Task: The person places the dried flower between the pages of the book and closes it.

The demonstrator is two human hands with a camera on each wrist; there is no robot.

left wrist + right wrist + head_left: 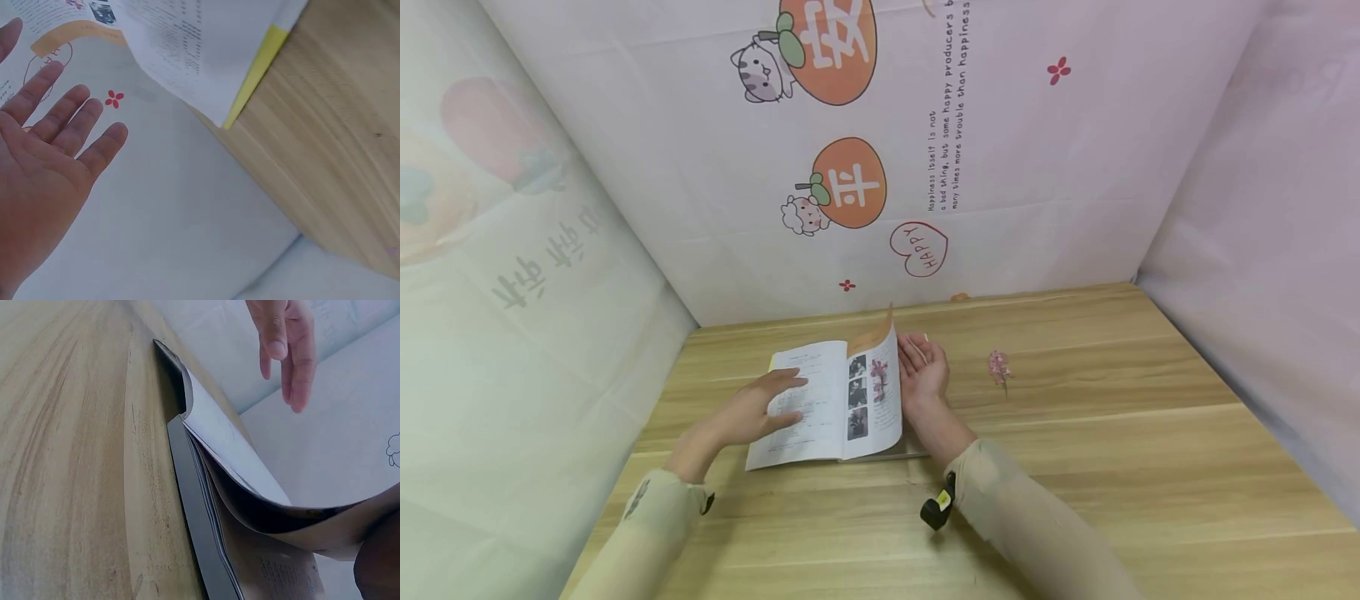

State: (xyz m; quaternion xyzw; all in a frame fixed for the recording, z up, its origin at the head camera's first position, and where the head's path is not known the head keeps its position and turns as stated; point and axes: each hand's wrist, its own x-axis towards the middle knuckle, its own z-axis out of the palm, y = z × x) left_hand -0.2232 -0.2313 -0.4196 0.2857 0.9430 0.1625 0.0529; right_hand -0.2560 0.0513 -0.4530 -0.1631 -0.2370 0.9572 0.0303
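Observation:
An open book [805, 400] lies on the table, its right-hand page [883, 417] raised and curving upward. Pink blossoms [878, 379] show on that page beside several dark photos. My right hand [923, 379] is behind the raised page at its outer edge, palm up with fingers loosely extended. In the right wrist view, only a dark part of this hand [380, 562] shows against the lifted page [331, 534]. My left hand [760, 408] hovers over the left page with fingers spread, holding nothing; its palm [44, 169] faces the left wrist camera.
A small pink flower sprig [998, 367] lies on the wooden table [1075, 417] to the right of the book. Printed white cloth [1015, 167] hangs behind the table and along both sides. A black strap with a yellow label [937, 507] hangs at the right wrist.

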